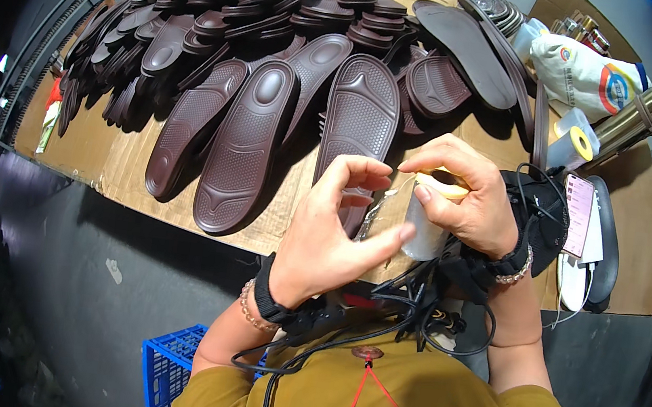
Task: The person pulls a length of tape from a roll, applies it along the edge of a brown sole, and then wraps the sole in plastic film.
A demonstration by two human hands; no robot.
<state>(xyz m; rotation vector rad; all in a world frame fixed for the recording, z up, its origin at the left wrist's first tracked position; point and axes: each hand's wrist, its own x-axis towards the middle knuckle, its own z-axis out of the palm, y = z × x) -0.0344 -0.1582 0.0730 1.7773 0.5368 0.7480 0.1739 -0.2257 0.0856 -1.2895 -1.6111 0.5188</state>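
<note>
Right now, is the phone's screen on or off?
On: the phone, toward the table's right side, shows a bright pinkish display.

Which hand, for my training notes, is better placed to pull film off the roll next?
Probably the left hand: it is open beside the roll, while the right hand is occupied, holding the roll's yellow end.

Two forearms rise from the lower part of the frame, left forearm (224, 337) left of centre, right forearm (518, 333) at lower right. Mid-frame, the left hand (317, 239) cups open, thumb spread from bent fingers; just beside it, the right hand (473, 199) curls in a grip, index fingertip pointing left
</note>
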